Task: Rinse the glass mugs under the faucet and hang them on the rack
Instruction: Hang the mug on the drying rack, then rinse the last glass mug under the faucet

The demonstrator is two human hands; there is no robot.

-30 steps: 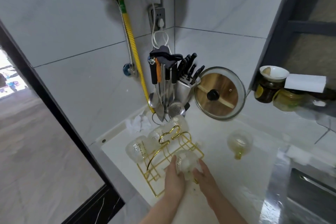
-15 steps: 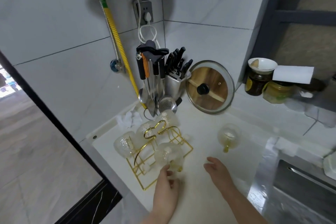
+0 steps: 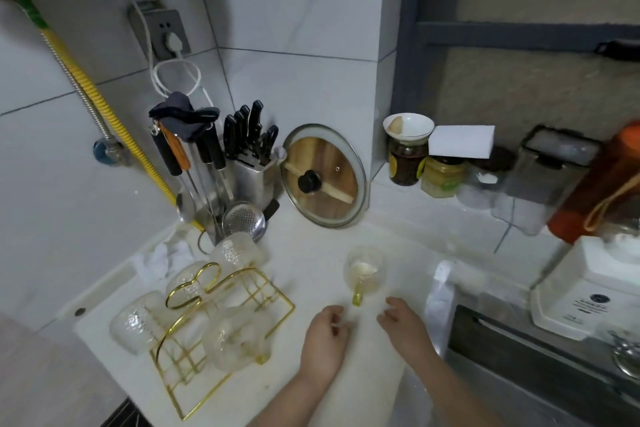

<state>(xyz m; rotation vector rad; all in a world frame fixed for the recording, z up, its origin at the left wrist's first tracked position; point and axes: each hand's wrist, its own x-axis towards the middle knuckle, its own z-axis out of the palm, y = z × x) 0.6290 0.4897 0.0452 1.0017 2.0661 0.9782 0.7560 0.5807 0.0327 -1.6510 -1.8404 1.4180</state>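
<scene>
Head view: the left hand (image 3: 323, 340) and right hand (image 3: 403, 326) hover loosely curled, holding nothing, over the glossy white table (image 3: 311, 388). Just beyond them, between both, stands a round glass mug (image 3: 363, 270) with an amber handle. Left of the left hand, dimpled glass mugs (image 3: 232, 340) hang on a gold wire rack (image 3: 221, 305).

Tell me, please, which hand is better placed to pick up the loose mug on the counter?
Probably the right hand: it hovers empty nearest the sink, and the mug points its gold handle toward it. The left hand is nearly as close.

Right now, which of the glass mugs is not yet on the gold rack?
The glass mug with the yellow handle, standing alone on the white counter just beyond both hands. The other four mugs sit at the gold wire rack to the left.
</scene>
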